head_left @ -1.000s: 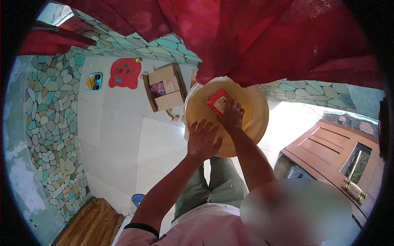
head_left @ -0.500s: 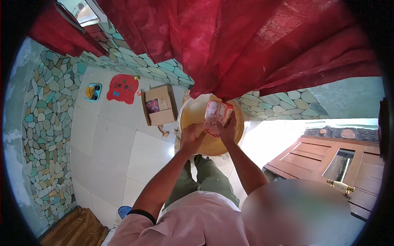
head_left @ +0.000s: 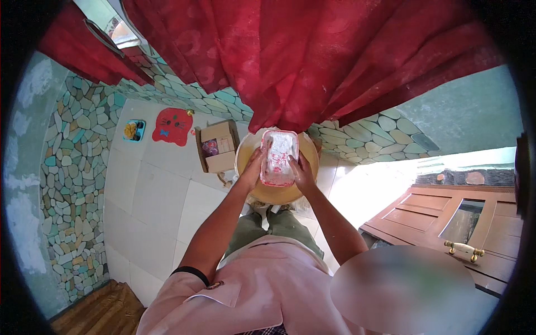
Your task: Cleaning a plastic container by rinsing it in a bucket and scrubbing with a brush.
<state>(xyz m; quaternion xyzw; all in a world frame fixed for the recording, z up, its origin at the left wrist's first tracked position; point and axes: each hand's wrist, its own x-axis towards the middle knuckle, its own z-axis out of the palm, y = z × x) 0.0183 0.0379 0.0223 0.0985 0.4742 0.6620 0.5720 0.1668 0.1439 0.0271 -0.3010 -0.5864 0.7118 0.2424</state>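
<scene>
A rectangular red tub (head_left: 281, 153), its inside coated with white residue and red streaks, is held up with its hollow toward me. Along its left side my left hand (head_left: 253, 168) is closed on the wall. My right hand (head_left: 302, 172) grips the opposite side, thumb over the rim. Beneath the tub is a round, yellowish-tan surface (head_left: 279, 195) with a pale rim; whether it is a tabletop or a wide basin I cannot tell.
An open cardboard box (head_left: 219, 162) lies on the tiled floor to the left, near a red cat-shaped mat (head_left: 172, 127) and a small blue tray (head_left: 134, 130). Red curtains (head_left: 312, 61) hang ahead. A brown door (head_left: 430, 212) and a blurred person (head_left: 402, 290) are at right.
The tub has been turned so that its hollow shows, and it has come a little left. My left hand, apart from its side before, now holds it too.
</scene>
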